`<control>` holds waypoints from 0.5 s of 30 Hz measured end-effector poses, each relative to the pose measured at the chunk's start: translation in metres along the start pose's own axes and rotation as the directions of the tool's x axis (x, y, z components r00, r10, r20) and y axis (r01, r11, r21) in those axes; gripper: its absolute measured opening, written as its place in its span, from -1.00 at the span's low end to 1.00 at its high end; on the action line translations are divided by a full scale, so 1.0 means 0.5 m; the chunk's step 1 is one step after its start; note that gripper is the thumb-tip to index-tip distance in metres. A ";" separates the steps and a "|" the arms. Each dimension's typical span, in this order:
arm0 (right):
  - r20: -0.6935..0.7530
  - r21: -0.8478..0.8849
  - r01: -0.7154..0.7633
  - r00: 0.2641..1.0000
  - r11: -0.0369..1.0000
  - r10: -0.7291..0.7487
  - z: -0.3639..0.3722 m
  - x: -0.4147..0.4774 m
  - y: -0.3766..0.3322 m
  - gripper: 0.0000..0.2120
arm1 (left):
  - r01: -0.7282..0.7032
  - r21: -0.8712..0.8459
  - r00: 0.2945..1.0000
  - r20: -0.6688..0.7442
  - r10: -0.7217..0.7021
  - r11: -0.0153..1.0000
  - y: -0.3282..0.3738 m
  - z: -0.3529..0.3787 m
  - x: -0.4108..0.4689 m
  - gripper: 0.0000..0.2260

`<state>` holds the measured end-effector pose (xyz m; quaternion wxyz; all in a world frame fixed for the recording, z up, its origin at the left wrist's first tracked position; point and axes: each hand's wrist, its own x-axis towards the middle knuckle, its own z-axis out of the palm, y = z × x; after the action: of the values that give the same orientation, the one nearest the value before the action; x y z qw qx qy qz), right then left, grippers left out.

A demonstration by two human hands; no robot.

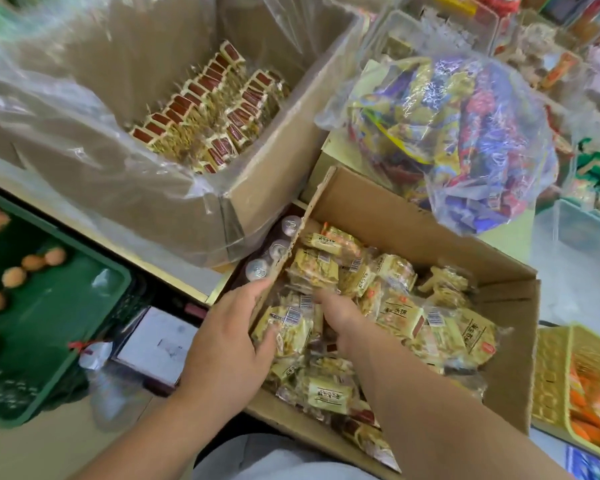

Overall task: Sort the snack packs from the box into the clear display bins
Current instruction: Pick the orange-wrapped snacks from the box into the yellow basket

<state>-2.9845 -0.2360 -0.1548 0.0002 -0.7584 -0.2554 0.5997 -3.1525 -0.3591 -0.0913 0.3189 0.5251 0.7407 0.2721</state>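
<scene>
An open cardboard box (430,230) in front of me holds several yellow snack packs (399,318). My left hand (227,344) grips the box's left flap, thumb pressing a pack at the edge. My right hand (340,315) reaches down into the pile, fingers curled among the packs; whether it holds one is hidden. Clear display bins (581,233) stand at the right and back right.
A larger plastic-lined box (267,188) with red-and-gold packs (208,109) stands at the back left. A clear bag of mixed sweets (454,133) lies behind the near box. Canned drinks (274,251) sit between boxes. Green crate (49,306) left, yellow basket (568,386) right.
</scene>
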 end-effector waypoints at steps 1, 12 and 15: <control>-0.004 -0.032 0.001 1.000 0.999 -0.001 0.002 0.000 0.000 -0.55 | -0.001 0.001 1.000 0.000 0.001 1.000 0.000 0.000 0.000 -0.41; 0.126 0.253 0.035 0.990 0.967 -0.069 0.016 0.016 0.008 -0.49 | -0.045 0.021 0.999 0.007 0.045 0.999 0.001 -0.002 0.001 -0.38; 0.186 0.507 -0.004 0.977 0.862 -0.105 0.015 0.019 0.004 -0.67 | -0.049 0.016 0.999 0.003 0.049 0.999 0.003 -0.002 0.000 -0.38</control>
<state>-2.9890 -0.2362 -0.1662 0.1877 -0.6584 -0.1083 0.7208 -3.1525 -0.3587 -0.0896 0.3089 0.5459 0.7294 0.2729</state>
